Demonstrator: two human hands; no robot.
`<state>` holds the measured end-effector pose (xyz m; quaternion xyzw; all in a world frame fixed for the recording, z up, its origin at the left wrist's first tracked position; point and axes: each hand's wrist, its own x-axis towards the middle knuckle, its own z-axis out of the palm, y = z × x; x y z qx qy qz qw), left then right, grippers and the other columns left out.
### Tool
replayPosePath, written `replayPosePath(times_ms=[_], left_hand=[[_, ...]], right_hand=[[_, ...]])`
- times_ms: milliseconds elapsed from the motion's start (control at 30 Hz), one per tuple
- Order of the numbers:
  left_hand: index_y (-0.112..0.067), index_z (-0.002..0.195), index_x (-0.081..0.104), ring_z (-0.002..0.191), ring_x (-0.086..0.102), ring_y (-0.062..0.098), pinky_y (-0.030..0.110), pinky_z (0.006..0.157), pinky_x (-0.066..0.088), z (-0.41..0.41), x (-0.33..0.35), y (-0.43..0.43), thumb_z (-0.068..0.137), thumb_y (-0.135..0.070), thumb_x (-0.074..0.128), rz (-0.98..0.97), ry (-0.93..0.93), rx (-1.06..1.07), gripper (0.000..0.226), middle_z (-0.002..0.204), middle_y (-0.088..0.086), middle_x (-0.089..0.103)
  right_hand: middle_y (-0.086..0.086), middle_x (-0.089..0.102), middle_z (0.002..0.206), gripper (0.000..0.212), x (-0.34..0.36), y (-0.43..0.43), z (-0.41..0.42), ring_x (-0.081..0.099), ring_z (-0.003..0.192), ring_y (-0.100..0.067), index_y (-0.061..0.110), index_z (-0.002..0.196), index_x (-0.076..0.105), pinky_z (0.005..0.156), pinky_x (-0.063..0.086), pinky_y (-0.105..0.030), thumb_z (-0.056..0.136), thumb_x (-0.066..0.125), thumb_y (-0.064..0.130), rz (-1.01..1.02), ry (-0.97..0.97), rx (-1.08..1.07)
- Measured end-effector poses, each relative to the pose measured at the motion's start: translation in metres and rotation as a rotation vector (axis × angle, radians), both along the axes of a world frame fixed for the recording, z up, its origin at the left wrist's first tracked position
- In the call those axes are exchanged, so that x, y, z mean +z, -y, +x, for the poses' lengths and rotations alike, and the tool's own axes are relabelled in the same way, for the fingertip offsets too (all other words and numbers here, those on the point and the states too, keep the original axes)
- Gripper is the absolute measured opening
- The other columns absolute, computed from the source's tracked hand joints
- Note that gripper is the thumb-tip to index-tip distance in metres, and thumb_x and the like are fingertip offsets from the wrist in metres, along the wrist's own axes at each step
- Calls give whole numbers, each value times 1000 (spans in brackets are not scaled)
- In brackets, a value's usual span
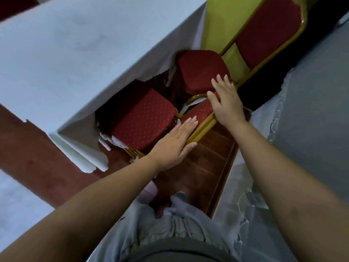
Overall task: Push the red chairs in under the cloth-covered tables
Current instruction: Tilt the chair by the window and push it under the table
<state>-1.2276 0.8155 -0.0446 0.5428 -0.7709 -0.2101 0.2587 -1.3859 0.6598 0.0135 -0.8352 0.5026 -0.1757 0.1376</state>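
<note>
A red chair (143,120) with a dotted seat and gold metal frame stands right in front of me, its seat partly under the white-clothed table (66,53). Both hands rest flat on the top of its backrest (198,112). My left hand (173,146) lies with its fingers over the red pad and its thumb under the gold rail. My right hand (226,103) presses on the backrest's far end, fingers spread. A second red chair (202,70) stands just beyond, its seat near the table corner and its backrest (268,31) rising to the upper right.
Another cloth-covered table (317,114) with a lace edge stands close on the right. A narrow strip of dark wooden floor (207,167) runs between the two tables. A yellow-green wall (221,21) stands behind the far chair. My legs fill the lower middle.
</note>
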Motion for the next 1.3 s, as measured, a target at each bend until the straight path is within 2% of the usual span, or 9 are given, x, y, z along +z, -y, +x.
replayPosePath(times_ms=[333,467,700,1300], left_hand=[[-18,154,8,148,2,5,28,122,2,-67,-2,15,103,-45,25,-28,-40,152,60,161,-5,9],[-15,154,11,149,2,7,30,122,3,-71,-1,16,103,-45,24,-37,-4,165,61,161,-1,11],[-13,154,12,148,-1,6,27,121,-2,-57,5,22,102,-48,20,-33,79,168,64,161,0,11],[-18,154,14,149,3,8,33,122,3,45,6,47,102,-49,20,-25,121,394,62,161,-1,15]], right_hand=[[-10,28,157,57,2,31,-42,10,148,-24,8,147,37,120,7,-38,99,32,40,-34,17,108],[-9,31,156,56,2,33,-44,13,148,-24,10,146,40,121,11,-41,100,34,40,-56,30,122],[-8,31,156,59,2,39,-29,13,148,-25,11,147,38,120,9,-41,100,33,46,-83,-11,129],[-8,26,158,64,4,75,90,9,149,-26,10,150,31,121,7,-43,100,25,51,-60,-60,214]])
